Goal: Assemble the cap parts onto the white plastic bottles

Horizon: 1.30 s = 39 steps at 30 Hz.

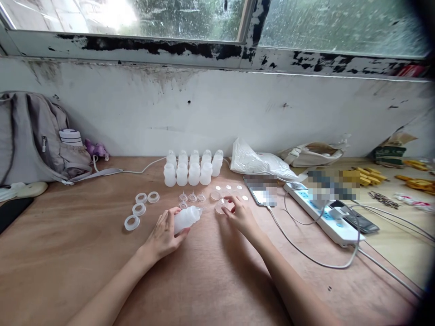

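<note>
My left hand (165, 233) is closed around a small frosted white baby bottle (185, 219). The bottle is tilted, its narrower clear top toward the right. My right hand (241, 215) is low over the table with fingers curved and apart, its tips at the edge of a clear round disc (220, 208). Another clear disc (215, 195) and several small white discs (229, 187) lie just beyond. Between the hands and the bottle rows are several clear nipples (192, 197). Several translucent rings (132, 222) lie left of my left hand.
Similar bottles (194, 174) stand in two rows near the wall. Rightward are a phone (260, 190), a white power strip (326, 219) with looping cables, and yellow pieces (369, 176). A white plastic bag (248, 158) lies behind; a grey backpack (30, 136) stands at left.
</note>
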Available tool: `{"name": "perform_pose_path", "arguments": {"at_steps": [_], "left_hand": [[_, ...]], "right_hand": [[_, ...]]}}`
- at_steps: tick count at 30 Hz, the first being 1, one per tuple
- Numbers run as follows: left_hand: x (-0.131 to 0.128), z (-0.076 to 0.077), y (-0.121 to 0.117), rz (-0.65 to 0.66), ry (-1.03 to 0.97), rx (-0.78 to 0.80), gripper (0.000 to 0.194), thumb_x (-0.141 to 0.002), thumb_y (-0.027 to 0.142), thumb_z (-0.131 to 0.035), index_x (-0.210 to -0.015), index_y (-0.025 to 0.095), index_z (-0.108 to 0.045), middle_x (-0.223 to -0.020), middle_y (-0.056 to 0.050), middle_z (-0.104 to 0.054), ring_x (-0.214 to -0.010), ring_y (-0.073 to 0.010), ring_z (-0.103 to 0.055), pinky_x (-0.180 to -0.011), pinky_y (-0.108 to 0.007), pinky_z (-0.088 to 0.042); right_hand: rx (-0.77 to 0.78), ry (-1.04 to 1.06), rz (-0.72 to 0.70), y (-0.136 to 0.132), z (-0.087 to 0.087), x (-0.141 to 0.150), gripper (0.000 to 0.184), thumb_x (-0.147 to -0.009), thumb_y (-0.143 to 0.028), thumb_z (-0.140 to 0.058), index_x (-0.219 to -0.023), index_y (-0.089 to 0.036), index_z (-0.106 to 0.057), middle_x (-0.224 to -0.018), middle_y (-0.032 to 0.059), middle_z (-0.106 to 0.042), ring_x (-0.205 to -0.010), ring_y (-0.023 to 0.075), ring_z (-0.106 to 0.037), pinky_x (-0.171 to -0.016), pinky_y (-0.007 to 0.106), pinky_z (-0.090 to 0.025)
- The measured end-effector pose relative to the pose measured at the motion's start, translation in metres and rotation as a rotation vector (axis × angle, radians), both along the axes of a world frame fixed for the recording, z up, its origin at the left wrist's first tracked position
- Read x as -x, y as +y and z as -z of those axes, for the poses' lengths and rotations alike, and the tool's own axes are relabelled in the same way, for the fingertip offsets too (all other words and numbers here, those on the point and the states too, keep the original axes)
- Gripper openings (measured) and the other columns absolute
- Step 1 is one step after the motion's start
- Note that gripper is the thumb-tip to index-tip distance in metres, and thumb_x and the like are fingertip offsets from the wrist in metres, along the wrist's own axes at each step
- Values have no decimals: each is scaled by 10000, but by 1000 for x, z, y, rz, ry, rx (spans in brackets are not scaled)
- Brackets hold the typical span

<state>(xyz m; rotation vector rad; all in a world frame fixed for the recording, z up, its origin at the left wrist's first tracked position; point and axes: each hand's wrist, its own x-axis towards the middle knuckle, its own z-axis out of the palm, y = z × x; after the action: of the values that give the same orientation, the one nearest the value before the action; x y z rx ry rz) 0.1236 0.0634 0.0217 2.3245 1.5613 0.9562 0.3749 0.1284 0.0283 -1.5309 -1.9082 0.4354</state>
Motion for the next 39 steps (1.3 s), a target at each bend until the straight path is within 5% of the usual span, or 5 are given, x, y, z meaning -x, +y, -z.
{"name": "perform_pose_path", "arguments": {"at_steps": [5,11,22,39], "left_hand": [[9,-3,5,-1,75,-30,402,-770,384,-507,-1103,190,-391,-1043,-97,-527,-918,-248,-512,-793,-399,-411],[12,-7,6,-3,138,-34,407,-771,387,-512,-1120,202,-410,-990,-76,-554,-873,-235,-512,-782,-374,-395],[14,-9,6,42,161,-36,407,-748,323,-554,-1121,209,-437,-987,-63,-570,-874,-227,-513,-773,-361,-393],[17,-9,5,102,74,1,449,-731,285,-566,-1156,224,-433,-1039,-49,-564,-920,-213,-528,-789,-328,-432]], "right_hand": [[105,459,-86,-4,-10,8,356,-689,-354,-602,-993,-195,-510,-856,48,-577,-654,159,-567,-582,315,-478],[231,899,-235,-17,-20,22,321,-735,-356,-587,-1016,-212,-527,-893,40,-583,-766,153,-560,-707,349,-502],[397,909,-304,-32,-11,40,279,-718,-314,-620,-964,-209,-542,-851,33,-584,-714,149,-583,-661,331,-507],[413,920,-402,-32,-2,41,304,-703,-296,-640,-978,-212,-540,-915,40,-563,-800,170,-573,-706,359,-508]]}}
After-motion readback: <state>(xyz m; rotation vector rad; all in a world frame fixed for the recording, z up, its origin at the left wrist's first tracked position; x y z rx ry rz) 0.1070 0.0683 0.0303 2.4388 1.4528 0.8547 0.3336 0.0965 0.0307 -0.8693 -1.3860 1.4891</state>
